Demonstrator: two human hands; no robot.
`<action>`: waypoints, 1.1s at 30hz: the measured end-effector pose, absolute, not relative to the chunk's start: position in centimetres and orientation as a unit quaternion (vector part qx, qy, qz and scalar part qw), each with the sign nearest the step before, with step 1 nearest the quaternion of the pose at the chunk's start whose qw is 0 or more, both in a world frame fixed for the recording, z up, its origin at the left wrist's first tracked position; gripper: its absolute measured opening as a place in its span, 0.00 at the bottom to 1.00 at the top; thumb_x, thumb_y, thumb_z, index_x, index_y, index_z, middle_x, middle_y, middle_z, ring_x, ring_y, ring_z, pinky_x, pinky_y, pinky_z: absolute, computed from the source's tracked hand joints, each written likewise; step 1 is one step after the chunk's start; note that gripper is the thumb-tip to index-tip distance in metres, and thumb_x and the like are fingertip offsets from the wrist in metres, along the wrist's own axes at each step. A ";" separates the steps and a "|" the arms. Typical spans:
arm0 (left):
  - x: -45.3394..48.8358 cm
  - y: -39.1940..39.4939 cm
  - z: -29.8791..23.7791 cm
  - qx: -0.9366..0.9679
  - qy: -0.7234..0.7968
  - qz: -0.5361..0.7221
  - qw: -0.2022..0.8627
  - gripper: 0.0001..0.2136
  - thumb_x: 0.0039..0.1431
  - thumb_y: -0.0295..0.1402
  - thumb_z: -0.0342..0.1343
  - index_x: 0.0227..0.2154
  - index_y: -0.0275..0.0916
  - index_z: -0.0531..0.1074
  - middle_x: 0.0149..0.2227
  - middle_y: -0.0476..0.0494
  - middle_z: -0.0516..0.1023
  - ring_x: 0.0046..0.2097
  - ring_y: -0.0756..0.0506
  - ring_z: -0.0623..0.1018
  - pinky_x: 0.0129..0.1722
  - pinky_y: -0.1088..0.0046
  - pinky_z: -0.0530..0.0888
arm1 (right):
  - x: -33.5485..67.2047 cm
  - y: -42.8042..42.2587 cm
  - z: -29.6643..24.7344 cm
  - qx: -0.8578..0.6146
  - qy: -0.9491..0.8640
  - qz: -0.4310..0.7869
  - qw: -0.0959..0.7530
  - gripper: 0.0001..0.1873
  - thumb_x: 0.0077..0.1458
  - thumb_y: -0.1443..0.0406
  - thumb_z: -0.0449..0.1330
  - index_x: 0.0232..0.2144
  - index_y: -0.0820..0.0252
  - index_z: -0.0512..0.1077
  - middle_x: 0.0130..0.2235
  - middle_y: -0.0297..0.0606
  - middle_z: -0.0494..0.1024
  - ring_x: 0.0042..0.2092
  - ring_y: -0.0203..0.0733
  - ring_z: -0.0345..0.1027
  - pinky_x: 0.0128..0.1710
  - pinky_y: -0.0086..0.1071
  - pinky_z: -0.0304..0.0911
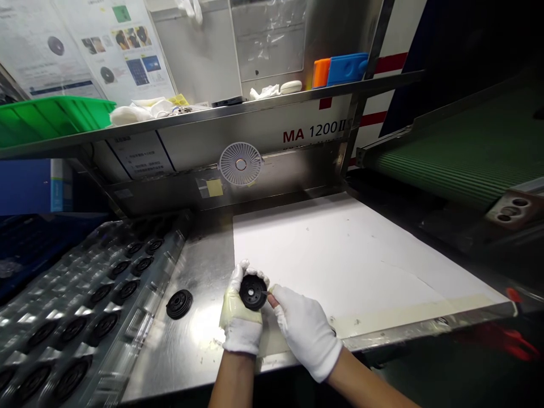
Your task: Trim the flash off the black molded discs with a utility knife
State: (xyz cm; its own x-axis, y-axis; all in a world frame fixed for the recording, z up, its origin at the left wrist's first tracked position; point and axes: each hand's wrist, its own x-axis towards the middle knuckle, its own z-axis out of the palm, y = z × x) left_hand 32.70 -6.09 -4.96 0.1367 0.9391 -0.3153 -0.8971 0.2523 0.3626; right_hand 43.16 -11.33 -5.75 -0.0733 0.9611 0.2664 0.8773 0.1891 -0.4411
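Note:
My left hand, in a white glove with a yellowish palm, is closed around a round black plastic wheel-like part with a light hole at its centre. The part's face is turned up toward me. My right hand, also gloved in white with a bare fingertip showing, pinches a thin pointed tool against the part's right edge. Most of that tool is hidden in my fingers, so its exact kind is unclear. Left of my hands, a stack of similar black round parts lies on the metal table.
At left, a clear plastic tray holds several black round parts. White sheeting covers the table's right side. A small fan stands at the back, below a shelf with a green bin. Beyond the right edge runs a green conveyor.

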 end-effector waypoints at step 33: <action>31.9 -6.7 -4.9 0.107 0.269 0.586 0.757 0.15 0.49 0.27 0.52 0.42 0.35 0.68 0.37 0.36 0.73 0.39 0.40 0.74 0.36 0.61 0.73 | 42.5 -12.0 -6.3 -0.621 -0.723 0.110 0.281 0.07 0.60 0.65 0.49 0.31 0.54 0.65 0.28 0.29 0.72 0.28 0.37 0.66 0.26 0.31 0.47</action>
State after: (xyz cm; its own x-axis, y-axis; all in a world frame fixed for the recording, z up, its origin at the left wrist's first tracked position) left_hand 31.90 -6.74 -4.90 0.1680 0.9444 -0.2826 -0.8297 0.2903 0.4768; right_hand 42.54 -11.96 -6.31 -0.0701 0.9603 0.2698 0.8373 0.2037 -0.5074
